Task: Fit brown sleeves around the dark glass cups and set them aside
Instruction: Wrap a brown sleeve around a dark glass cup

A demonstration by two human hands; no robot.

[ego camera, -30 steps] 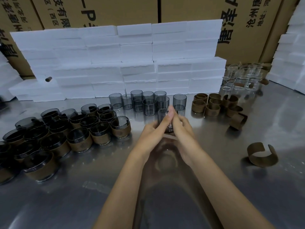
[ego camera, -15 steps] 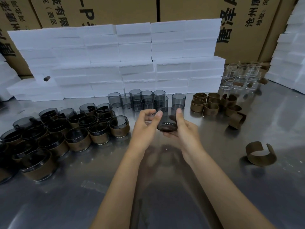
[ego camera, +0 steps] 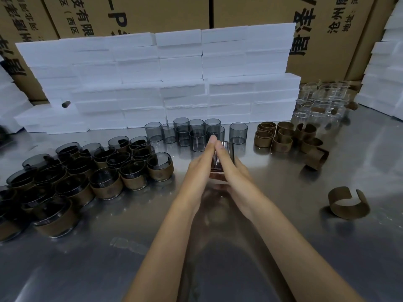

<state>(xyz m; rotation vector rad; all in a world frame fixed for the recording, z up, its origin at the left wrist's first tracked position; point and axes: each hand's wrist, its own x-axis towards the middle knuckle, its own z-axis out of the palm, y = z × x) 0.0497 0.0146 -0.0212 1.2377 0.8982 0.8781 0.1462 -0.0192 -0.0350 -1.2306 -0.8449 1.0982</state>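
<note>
Steel counter (ego camera: pixel 283 247) under warehouse light, foam blocks (ego camera: pixel 152 83) and cartons (ego camera: pixel 141 14) stacked behind: I hold one cup (ego camera: pixel 224 156) upright between both hands just above the counter, near the middle of the frame. My left hand (ego camera: pixel 199 168) lies flat along the cup's left side and my right hand (ego camera: pixel 234 171) along its right, fingers (ego camera: pixel 212 141) straight and pressed against the glass rather than curled round it, the tips of both hands meeting above the rim. I judge this the fitting step, palms squeezing a sleeve home, though whether a sleeve is already on this cup I cannot tell, since the hands cover its lower half. If it is seated, the next move calls for carrying the cup left to the sleeved cups (ego camera: pixel 87 171) and setting it down at the edge of that crowd without knocking a neighbour; if not, a reach right to the sleeves (ego camera: pixel 283 136) or the loose sleeve (ego camera: pixel 346 203). Bare cups (ego camera: pixel 196 134) stand waiting just beyond my fingertips.
</note>
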